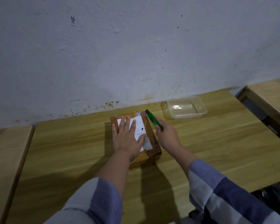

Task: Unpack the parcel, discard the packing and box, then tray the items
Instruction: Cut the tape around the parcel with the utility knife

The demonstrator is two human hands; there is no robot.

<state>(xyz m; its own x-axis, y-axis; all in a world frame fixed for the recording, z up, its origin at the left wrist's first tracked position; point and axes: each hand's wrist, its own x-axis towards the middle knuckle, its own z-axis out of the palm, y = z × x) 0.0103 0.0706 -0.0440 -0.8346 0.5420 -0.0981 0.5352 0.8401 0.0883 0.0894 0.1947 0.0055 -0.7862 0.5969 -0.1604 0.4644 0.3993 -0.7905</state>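
Head view: only cam; looks down on a wooden table (200, 143), stained white wall across the upper frame.
Parcel: taped brown cardboard parcel (136, 135) at frame centre, flat on the table, white shipping label (140, 125) facing up. Still sealed; nothing unpacked yet.
Left hand: left hand (128, 136) open, fingers spread, palm pressed flat on the label. Prob. there to pin the box so it won't slide under the blade.
Right hand: right hand (166, 136) closed round a green utility knife (154, 120), just right of the parcel. Knife tip sits at the box's far right corner, by the tape along that edge. Blade out or not: too small to tell.
Why that hold: the tip pointing away from the body & clear of the left hand's fingers looks like a setup for slitting the right-edge tape.
Tray: clear plastic tray (186, 109), empty, right of centre near the wall, apart from the parcel. Prob. parked within reach for the items.
Bin: dark bag-like shape at lower right of frame; can't tell what it is.
Stage: early; judged as the tape-cutting step.
Risk: a knife slip toward the left hand's thumb, or a deep cut into the contents.
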